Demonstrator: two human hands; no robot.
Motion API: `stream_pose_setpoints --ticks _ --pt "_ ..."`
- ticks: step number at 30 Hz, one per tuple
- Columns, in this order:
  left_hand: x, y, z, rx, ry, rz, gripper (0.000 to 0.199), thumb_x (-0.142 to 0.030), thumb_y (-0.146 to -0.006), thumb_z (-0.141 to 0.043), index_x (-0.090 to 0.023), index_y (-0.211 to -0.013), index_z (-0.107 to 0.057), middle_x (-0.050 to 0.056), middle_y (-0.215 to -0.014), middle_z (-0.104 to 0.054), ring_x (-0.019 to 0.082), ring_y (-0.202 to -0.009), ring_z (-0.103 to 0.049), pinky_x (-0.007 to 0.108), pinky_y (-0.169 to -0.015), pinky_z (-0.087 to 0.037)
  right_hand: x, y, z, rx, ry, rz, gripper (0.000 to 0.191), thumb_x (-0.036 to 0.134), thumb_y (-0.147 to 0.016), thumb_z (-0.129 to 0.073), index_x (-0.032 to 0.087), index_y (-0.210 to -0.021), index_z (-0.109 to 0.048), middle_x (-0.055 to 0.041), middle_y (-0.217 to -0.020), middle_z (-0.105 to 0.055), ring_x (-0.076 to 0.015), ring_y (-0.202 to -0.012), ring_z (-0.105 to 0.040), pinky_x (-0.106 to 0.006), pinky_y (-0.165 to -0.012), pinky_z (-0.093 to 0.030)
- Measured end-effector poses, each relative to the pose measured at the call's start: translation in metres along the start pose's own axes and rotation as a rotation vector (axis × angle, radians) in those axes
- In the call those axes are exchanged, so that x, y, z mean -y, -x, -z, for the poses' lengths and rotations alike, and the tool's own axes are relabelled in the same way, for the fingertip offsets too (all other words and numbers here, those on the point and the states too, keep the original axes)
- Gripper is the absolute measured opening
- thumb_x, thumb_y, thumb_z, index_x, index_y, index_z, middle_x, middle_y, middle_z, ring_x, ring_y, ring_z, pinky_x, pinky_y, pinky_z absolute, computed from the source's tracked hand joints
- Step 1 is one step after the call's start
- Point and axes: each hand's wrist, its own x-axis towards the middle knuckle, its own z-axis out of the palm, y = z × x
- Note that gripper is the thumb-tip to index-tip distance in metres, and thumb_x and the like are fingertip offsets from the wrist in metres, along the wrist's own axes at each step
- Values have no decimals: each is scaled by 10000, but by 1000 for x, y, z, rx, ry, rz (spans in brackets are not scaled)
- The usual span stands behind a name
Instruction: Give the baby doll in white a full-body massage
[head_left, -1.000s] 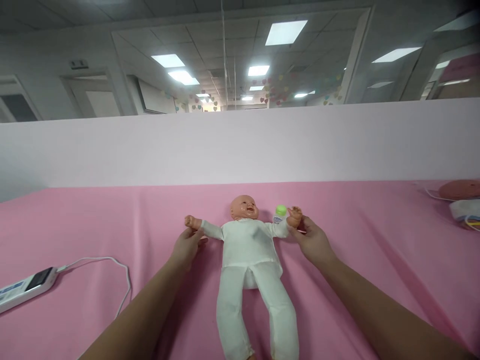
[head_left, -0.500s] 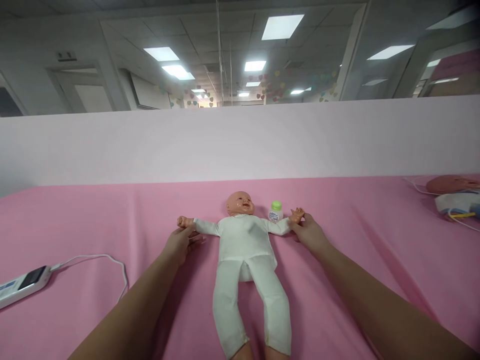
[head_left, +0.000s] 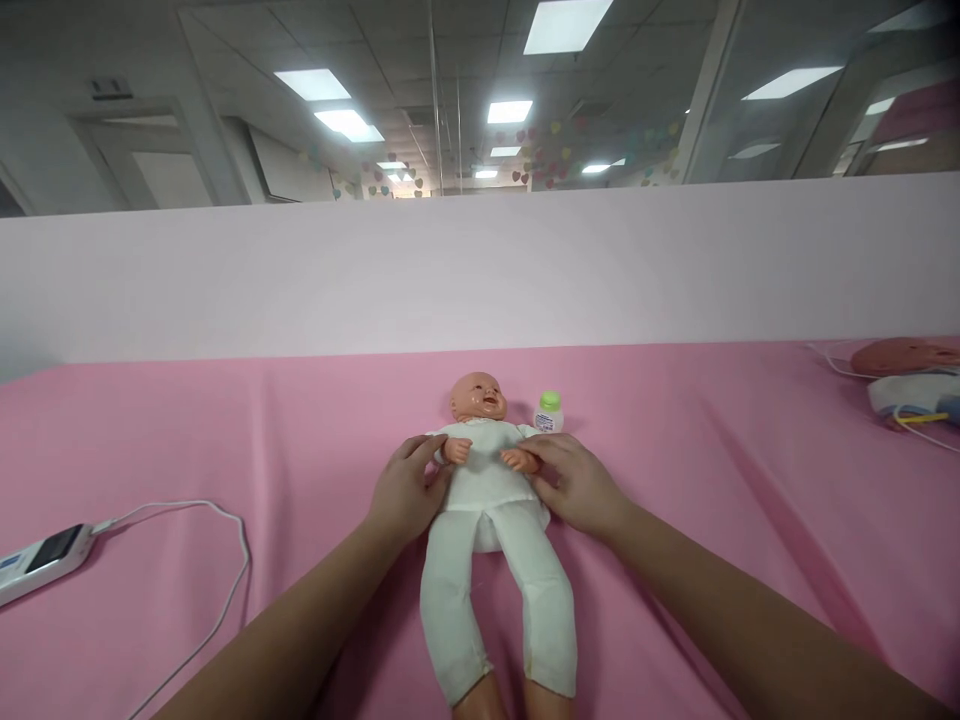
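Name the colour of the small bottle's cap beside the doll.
The cap is bright lime green, clearest in the head view.

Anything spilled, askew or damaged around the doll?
No spill or damage visible: doll lies face up, green-capped bottle stands upright. Only minor oddity: a long crease at right, so the pink sheet isn't flat there.

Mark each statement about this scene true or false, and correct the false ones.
1. The doll lies face up on the pink cloth. True.
2. The bottle has a blue lid. False: the lid is green.
3. The left hand and right hand are each at one of the doll's arms. True.
4. The doll's arms are stretched out wide. False: they bend inward over its body.
5. The white device lies right of the doll. False: the white device lies to its left.
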Motion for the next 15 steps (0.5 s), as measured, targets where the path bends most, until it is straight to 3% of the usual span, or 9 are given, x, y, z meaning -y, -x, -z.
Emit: stream_pose_setpoints --ticks 4,7,11,15 --pt "1 0 -3 7 29 13 410 -315 -839 -738 -341 -1248 -747 62 -1354 -659 332 -1288 -580 430 -1149 -419 0 0 -3 29 64 76 482 115 -851 -580 279 -1285 -708 -69 -1285 -708 -302 -1204 -621 -540 -1054 -510" --pt "4 -2 -2 -6 38 64 416 -333 -848 -730 -334 -1264 -734 60 -1362 -658 310 -1214 -629 385 -1052 -491 -1 0 -1 4 -56 7 438 168 -874 -612 303 -1278 -714 -53 -1278 -715 -289 -1216 -627 -516 -1069 -510" --pt "17 -9 3 -29 139 229 333 -343 -887 -687 -320 -1218 -721 50 -1190 -740 273 -1024 -712 332 -847 -551 -13 1 7 -72 -362 -314 394 321 -913 -656 331 -1306 -675 -24 -1281 -723 -243 -1104 -704 -425 -977 -586" --pt "35 -15 12 -111 272 459 269 -424 -893 -692 -248 -1095 -706 82 -1077 -761 293 -992 -728 357 -797 -571 -40 1 14 -186 -483 -578 427 424 -868 -726 257 -1257 -666 -55 -1194 -754 -255 -1061 -730 -421 -951 -604"
